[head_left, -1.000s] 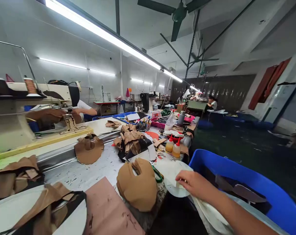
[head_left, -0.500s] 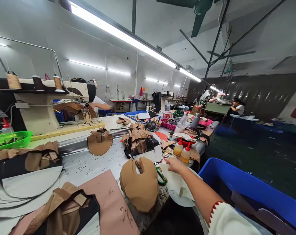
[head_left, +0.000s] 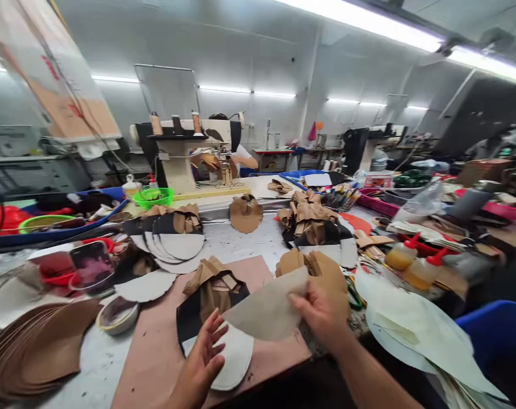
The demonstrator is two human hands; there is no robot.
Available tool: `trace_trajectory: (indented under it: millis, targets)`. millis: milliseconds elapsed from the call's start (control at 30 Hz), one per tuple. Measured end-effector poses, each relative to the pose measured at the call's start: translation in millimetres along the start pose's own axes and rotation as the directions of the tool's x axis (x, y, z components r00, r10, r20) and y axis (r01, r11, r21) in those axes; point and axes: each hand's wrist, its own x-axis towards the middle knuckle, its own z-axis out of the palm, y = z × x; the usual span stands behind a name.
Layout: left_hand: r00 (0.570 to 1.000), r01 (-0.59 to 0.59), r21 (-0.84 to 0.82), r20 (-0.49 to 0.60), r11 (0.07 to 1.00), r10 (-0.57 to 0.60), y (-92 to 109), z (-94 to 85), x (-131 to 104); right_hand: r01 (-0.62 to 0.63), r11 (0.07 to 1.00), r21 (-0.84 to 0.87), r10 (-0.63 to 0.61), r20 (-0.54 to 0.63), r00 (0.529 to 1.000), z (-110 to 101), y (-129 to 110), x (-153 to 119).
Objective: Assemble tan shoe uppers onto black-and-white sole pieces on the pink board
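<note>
In the head view, a pale sheet (head_left: 262,312) hides part of the black-and-brown piece (head_left: 190,312) and its white rounded panel (head_left: 236,358). The right hand (head_left: 320,312) pinches the sheet's right edge between thumb and fingers. The left hand (head_left: 204,355), at its 8 o'clock, has its fingers spread; whether they touch the panel or sheet cannot be told. Both forearms are cut off by the lower edge. At 10 to 11 o'clock, a co-worker's hand (head_left: 209,162) is half hidden behind a sewing machine (head_left: 177,159).

From the right hand, a brown stack (head_left: 332,272) stands close at 12 o'clock, partly covered by sheet and hand; green-handled scissors (head_left: 358,298) show little at 2 to 3. Glue bottles (head_left: 400,255) blur at 2; white sheets (head_left: 411,318) overhang the tabletop (head_left: 96,363) at 3, next to a cut-off blue bin (head_left: 496,326).

Half a second earlier, the right hand is at those white sheets and the left is out of view; now the pale sheet is over the pink mat (head_left: 151,352).
</note>
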Motion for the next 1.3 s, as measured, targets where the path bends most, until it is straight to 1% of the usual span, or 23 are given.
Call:
trace_trajectory:
  millis: [33,67,100,133,167,200,233,300,400,533,733,833,933,1000,1067,1133,1167,1200,1233,1267,1300]
  targets:
    - [0.991,0.114,-0.118,-0.049,0.986,-0.121,2.4,-0.5,-2.5,-0.05,0.992,0.119,0.041,0.079,0.996,30.5,11.7,1.0]
    - [0.967,0.218,-0.189,-0.088,0.957,-0.238,3.2,-2.0,-4.9,-0.135,0.974,0.183,0.1,0.188,0.977,56.9,23.2,1.4]
    - [0.933,0.307,-0.216,-0.126,0.927,-0.338,2.7,-4.4,-7.4,-0.205,0.956,0.211,0.15,0.252,0.956,77.9,33.5,1.4]
    - [0.899,0.374,-0.21,-0.156,0.903,-0.409,1.6,-7.5,-9.7,-0.242,0.949,0.201,0.177,0.294,0.939,92.8,42.2,1.5]
    - [0.876,0.418,-0.189,-0.174,0.889,-0.449,0.1,-10.8,-11.9,-0.236,0.958,0.162,0.179,0.304,0.936,101.8,48.9,2.1]
    - [0.863,0.446,-0.162,-0.182,0.881,-0.47,-1.3,-14.3,-13.8,-0.195,0.976,0.094,0.16,0.29,0.944,105.8,53.7,3.5]
    - [0.858,0.461,-0.134,-0.186,0.877,-0.479,-2.5,-17.6,-15.2,-0.135,0.991,0.003,0.129,0.274,0.953,106.0,56.9,5.8]
    - [0.859,0.469,-0.071,-0.194,0.88,-0.473,-3.4,-23.5,-16.7,-0.036,0.983,-0.18,0.085,0.272,0.959,100.9,59.8,11.9]
    - [0.869,0.474,0.045,-0.188,0.879,-0.459,-2.5,-28.8,-16.3,-0.012,0.941,-0.339,0.131,0.328,0.936,93.8,59.8,20.4]
    - [0.861,0.506,0.105,-0.128,0.856,-0.493,-1.5,-29.7,-13.9,-0.004,0.901,-0.433,0.175,0.355,0.918,94.3,57.1,23.9]
    - [0.813,0.582,0.107,-0.047,0.806,-0.58,1.5,-34.4,-6.9,-0.004,0.869,-0.495,0.21,0.361,0.908,94.9,51.2,24.8]
    - [0.805,0.589,0.142,-0.021,0.795,-0.593,3.8,-36.5,-3.9,0.002,0.862,-0.507,0.22,0.377,0.9,94.0,51.9,26.0]
    - [0.814,0.572,0.232,-0.044,0.786,-0.579,5.1,-34.0,-3.9,0.019,0.879,-0.477,0.192,0.389,0.901,94.0,53.8,25.5]
    - [0.833,0.541,0.321,-0.078,0.777,-0.547,6.9,-30.9,-5.9,0.04,0.871,-0.49,0.171,0.378,0.91,94.3,52.5,23.9]
    - [0.861,0.493,0.424,-0.112,0.76,-0.496,9.4,-27.7,-9.3,0.065,0.833,-0.55,0.17,0.366,0.915,94.1,48.8,21.1]
    - [0.887,0.446,0.515,-0.146,0.732,-0.438,10.6,-24.1,-14.0,0.086,0.761,-0.643,0.163,0.319,0.934,93.4,45.5,16.7]
    - [0.912,0.395,0.584,-0.156,0.709,-0.38,9.7,-21.9,-16.7,0.095,0.717,-0.691,0.141,0.277,0.951,93.3,45.2,13.7]
    - [0.945,0.312,0.667,-0.143,0.676,-0.295,7.4,-19.3,-19.5,0.112,0.674,-0.73,0.096,0.236,0.967,93.6,46.1,10.2]
    - [0.978,0.193,0.753,-0.093,0.629,-0.188,3.5,-16.2,-22.4,0.15,0.638,-0.756,0.032,0.221,0.975,94.7,48.4,6.2]
    - [0.997,0.048,0.824,-0.007,0.565,-0.076,-1.7,-12.8,-25.2,0.222,0.614,-0.757,-0.041,0.25,0.967,96.7,51.7,2.1]
    - [0.995,-0.092,0.866,0.094,0.492,0.022,-8.1,-9.1,-27.9,0.322,0.602,-0.731,-0.107,0.325,0.94,99.6,55.6,-2.0]
